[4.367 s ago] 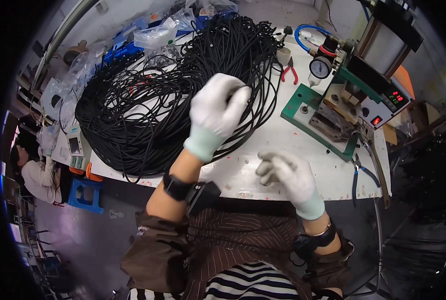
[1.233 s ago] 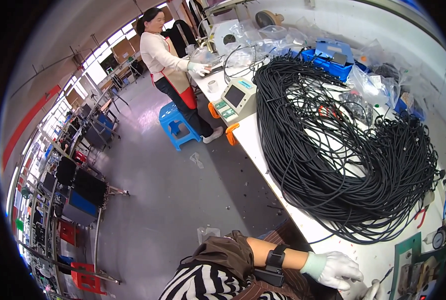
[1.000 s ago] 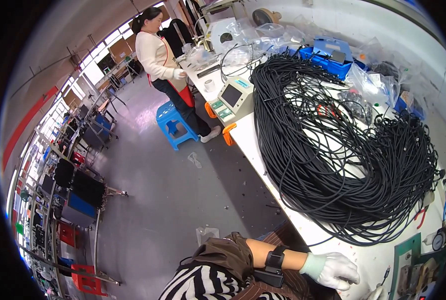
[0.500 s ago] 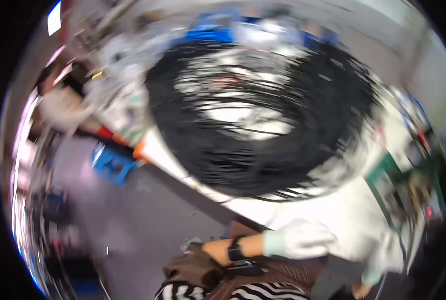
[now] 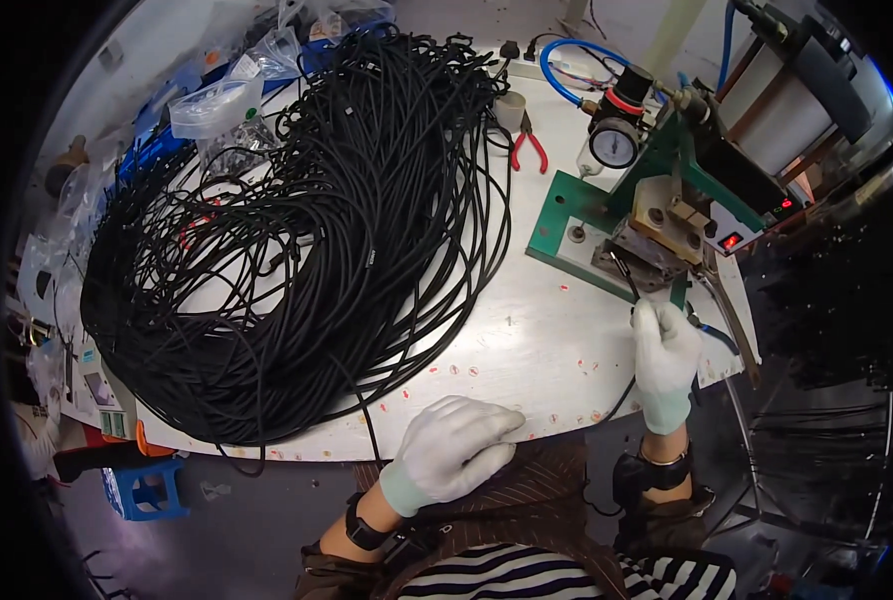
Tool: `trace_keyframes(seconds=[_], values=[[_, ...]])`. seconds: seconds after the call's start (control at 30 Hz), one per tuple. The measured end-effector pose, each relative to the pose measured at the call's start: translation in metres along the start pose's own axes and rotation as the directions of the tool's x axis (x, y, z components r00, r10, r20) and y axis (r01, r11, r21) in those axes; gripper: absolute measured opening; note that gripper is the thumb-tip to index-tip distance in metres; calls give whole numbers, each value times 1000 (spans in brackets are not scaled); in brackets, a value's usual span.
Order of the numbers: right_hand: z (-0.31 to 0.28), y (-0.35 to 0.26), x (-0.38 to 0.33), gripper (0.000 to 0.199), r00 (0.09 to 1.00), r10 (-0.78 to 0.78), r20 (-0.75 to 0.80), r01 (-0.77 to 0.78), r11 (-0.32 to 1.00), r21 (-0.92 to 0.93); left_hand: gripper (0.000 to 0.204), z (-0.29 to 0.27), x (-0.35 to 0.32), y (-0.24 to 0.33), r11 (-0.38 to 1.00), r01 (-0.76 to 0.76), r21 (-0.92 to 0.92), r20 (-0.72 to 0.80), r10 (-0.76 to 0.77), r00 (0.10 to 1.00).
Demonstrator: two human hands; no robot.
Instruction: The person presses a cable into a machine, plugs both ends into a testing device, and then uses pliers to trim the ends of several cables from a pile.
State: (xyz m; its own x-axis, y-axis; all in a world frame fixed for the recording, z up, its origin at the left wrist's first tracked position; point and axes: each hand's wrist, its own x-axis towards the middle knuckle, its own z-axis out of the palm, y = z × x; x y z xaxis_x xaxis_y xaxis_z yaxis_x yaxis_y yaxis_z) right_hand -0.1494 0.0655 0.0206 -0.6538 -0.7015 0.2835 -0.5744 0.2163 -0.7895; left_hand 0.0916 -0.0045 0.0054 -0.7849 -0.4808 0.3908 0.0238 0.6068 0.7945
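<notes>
In a white glove, my right hand (image 5: pixel 664 360) is closed in a pinch on a black cable (image 5: pixel 622 400). The cable's thin end pokes up past the fingertips at the metal die block (image 5: pixel 639 262) of a green-framed press (image 5: pixel 557 225). Its other length hangs from below the hand over the table's front edge. My left hand (image 5: pixel 454 448), gloved too, rests at that edge, fingers loosely bent and apart from the thumb, with nothing visible in it. A large coil of black cables (image 5: pixel 367 250) lies to its left and beyond, one strand dropping over the edge beside the left wrist.
Red-handled pliers (image 5: pixel 530 150) lie behind the press, near a small beige cup (image 5: pixel 510 110). A pressure gauge (image 5: pixel 614 146) with a blue air hose (image 5: pixel 557 65) stands at the back right. Clear plastic bags (image 5: pixel 212 108) sit far left. A blue stool (image 5: pixel 145 490) stands on the floor.
My view has swung right and sharpened from blur. My right hand has come up from the lower right to the press with the cable. My left hand stays near the table edge.
</notes>
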Motion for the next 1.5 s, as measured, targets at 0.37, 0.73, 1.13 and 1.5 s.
trace_keyframes(seconds=[0.37, 0.73, 1.13, 1.5], values=[[13, -9, 21, 26, 996, 66, -57, -64, 997, 33, 22, 3, 8, -7, 1000, -10, -28, -22, 9, 1000], [4, 22, 25, 26, 975, 221, -15, -221, 966, -133, 23, 13, -11, -22, 981, -195, -20, -160, 189, 969], [25, -29, -10, 27, 926, -295, -237, 257, 950, -178, 19, 17, -14, -19, 991, -129, -25, -172, 123, 977], [27, -28, -12, 26, 945, -238, -225, 209, 967, -146, 19, 11, -13, -12, 987, -156, -49, -239, 140, 961]])
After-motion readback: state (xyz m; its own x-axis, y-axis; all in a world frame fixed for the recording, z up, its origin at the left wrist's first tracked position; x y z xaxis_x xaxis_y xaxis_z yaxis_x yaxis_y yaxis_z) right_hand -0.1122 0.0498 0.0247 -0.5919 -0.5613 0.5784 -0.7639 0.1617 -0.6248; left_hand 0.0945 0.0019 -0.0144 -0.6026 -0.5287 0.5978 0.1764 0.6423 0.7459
